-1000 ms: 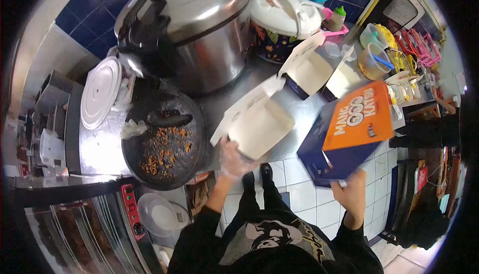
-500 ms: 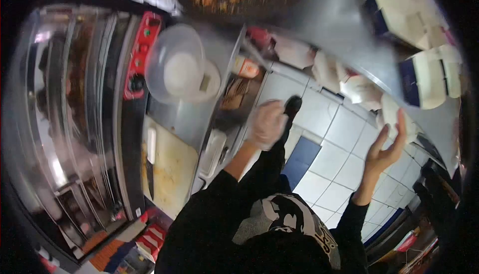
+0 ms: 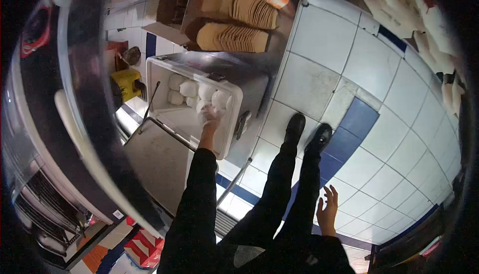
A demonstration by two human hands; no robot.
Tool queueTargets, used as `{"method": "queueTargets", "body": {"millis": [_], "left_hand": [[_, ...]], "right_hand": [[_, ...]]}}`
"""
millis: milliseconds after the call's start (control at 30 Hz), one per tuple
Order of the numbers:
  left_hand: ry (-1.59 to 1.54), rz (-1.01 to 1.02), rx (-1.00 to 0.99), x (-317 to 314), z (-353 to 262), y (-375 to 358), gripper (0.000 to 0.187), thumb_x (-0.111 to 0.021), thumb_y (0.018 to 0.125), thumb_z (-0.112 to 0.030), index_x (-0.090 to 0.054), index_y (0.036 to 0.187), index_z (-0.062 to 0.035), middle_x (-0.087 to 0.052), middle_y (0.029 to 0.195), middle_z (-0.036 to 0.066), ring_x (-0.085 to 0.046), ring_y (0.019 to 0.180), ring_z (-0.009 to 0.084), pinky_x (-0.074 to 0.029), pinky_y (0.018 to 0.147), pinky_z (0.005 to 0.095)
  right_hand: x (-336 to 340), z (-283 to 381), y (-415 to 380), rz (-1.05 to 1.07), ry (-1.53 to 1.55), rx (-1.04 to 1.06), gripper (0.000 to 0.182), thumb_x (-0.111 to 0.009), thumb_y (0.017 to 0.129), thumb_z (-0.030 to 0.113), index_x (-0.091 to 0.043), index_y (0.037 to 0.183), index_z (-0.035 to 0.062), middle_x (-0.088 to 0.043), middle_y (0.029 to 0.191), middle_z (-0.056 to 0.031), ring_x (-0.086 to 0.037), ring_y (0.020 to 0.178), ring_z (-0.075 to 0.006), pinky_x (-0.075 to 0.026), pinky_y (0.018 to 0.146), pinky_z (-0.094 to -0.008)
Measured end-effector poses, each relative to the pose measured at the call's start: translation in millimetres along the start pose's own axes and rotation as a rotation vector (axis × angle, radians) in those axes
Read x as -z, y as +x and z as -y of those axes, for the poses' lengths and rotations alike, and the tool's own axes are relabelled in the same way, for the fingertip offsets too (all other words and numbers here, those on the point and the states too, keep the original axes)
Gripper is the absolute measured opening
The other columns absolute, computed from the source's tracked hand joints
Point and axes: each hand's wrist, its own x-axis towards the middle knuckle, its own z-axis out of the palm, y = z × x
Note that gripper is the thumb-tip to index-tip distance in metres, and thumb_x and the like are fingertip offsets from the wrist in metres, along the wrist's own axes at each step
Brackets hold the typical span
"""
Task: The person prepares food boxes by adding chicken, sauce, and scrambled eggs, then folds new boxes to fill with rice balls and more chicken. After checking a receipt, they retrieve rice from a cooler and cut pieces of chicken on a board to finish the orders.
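Inside an open white insulated box (image 3: 232, 124) on the left, several white round dough balls (image 3: 205, 91) sit clustered toward the far end. My left hand (image 3: 209, 119), in a thin clear glove, reaches down into this box. Its fingers curl against one of the nearer balls, and the glove and ball partly blend together. My right hand (image 3: 328, 209) hangs over the tiled floor at the lower right, bare and holding nothing, with its fingers apart.
Stacks of brown cardboard holders (image 3: 232, 38) rest on a metal shelf above the box. The box's lid (image 3: 159, 159) hangs open toward me. A counter edge (image 3: 90, 139) runs along the left, and white cartons (image 3: 391, 2) line the upper right.
My view has dropped below the counter. My left hand has gone from over the floor into the box of dough balls. My right hand has lowered from beside the cartons.
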Motion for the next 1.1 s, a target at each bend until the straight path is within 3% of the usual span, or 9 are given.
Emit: {"method": "queueTargets", "body": {"millis": [200, 333, 500, 567, 733, 833, 933, 1033, 1100], "left_hand": [[-0.321, -0.418, 0.332, -38, 100, 92, 0.056, -0.054, 0.078, -0.040, -0.045, 0.120, -0.0043, -0.051, 0.118, 0.017, -0.051, 0.106, 0.0348, -0.044, 0.087, 0.0403], [-0.258, -0.095, 0.190, -72, 212, 179, 0.058, -0.055, 0.078, -0.043, -0.046, 0.119, -0.0040, -0.051, 0.119, 0.017, -0.052, 0.106, 0.0335, -0.045, 0.087, 0.0381], [-0.200, -0.083, 0.703, 18, 85, 126, 0.060, -0.058, 0.077, -0.044, -0.044, 0.120, -0.0041, -0.053, 0.116, 0.017, -0.056, 0.100, 0.0295, -0.046, 0.083, 0.0361], [-0.675, -0.305, 0.448, -32, 135, 142, 0.059, -0.058, 0.079, -0.039, -0.039, 0.123, -0.0039, -0.052, 0.117, 0.018, -0.056, 0.099, 0.0307, -0.047, 0.081, 0.0377], [-0.313, -0.224, 0.238, 7, 77, 30, 0.053, -0.055, 0.083, -0.035, -0.039, 0.125, -0.0073, -0.048, 0.118, 0.014, -0.053, 0.100, 0.0265, -0.045, 0.082, 0.0354], [-0.308, -0.246, 0.176, 68, 0, -69, 0.054, -0.054, 0.084, -0.038, -0.039, 0.127, -0.0091, -0.045, 0.120, 0.013, -0.049, 0.105, 0.0251, -0.043, 0.086, 0.0346], [-0.533, -0.015, -0.765, 113, -52, -123, 0.071, -0.065, 0.070, -0.043, -0.037, 0.123, -0.0042, -0.036, 0.125, 0.020, -0.034, 0.117, 0.0351, -0.025, 0.094, 0.0551], [-0.926, -0.044, -0.753, 113, -33, -83, 0.086, -0.071, 0.060, -0.043, -0.033, 0.126, -0.0032, -0.033, 0.128, 0.019, -0.032, 0.118, 0.0374, -0.024, 0.097, 0.0519], [-0.377, -0.153, -0.525, 113, 16, -37, 0.083, -0.070, 0.064, -0.039, -0.032, 0.128, -0.0034, -0.031, 0.128, 0.022, -0.032, 0.118, 0.0395, -0.025, 0.099, 0.0496]], "right_hand": [[-39, -51, -8, -0.071, 0.098, -0.159, 0.040, -0.048, 0.079, -0.008, -0.049, 0.117, 0.0045, -0.051, 0.118, -0.0088, -0.057, 0.083, -0.0159, -0.045, 0.063, -0.0251], [-65, -59, 3, -0.074, 0.085, -0.189, 0.034, -0.046, 0.081, -0.005, -0.051, 0.114, 0.0034, -0.055, 0.108, -0.0105, -0.056, 0.076, -0.0164, -0.045, 0.060, -0.0263], [-106, -37, 28, -0.034, 0.176, -0.124, 0.026, -0.046, 0.085, 0.003, -0.052, 0.110, 0.0018, -0.056, 0.106, -0.0146, -0.058, 0.080, -0.0213, -0.047, 0.066, -0.0305], [-118, -8, 43, -0.019, 0.206, -0.046, 0.027, -0.047, 0.082, -0.003, -0.053, 0.108, 0.0011, -0.056, 0.102, -0.0124, -0.057, 0.078, -0.0184, -0.046, 0.067, -0.0283], [-139, 114, 82, 0.171, 0.640, 0.130, 0.041, -0.056, 0.074, -0.006, -0.051, 0.113, 0.0036, -0.056, 0.107, -0.0148, -0.058, 0.094, -0.0240, -0.048, 0.078, -0.0306], [-156, 179, 112, 0.245, 0.919, 0.342, 0.082, -0.073, 0.067, 0.012, -0.026, 0.134, 0.0081, -0.022, 0.140, -0.0177, -0.030, 0.127, -0.0328, -0.038, 0.096, -0.0472], [-177, 219, 125, 0.077, 0.876, 0.462, 0.083, -0.077, 0.065, 0.022, -0.029, 0.131, 0.0100, -0.036, 0.133, -0.0194, -0.040, 0.120, -0.0324, -0.039, 0.095, -0.0407], [-175, 206, 132, 0.084, 0.886, 0.341, 0.075, -0.077, 0.064, 0.021, -0.034, 0.124, 0.0096, -0.048, 0.120, -0.0181, -0.050, 0.108, -0.0306, -0.042, 0.091, -0.0391], [-170, 188, 130, 0.134, 0.959, 0.248, 0.070, -0.077, 0.064, 0.021, -0.036, 0.119, 0.0091, -0.054, 0.113, -0.0171, -0.055, 0.102, -0.0296, -0.045, 0.088, -0.0388]]}}
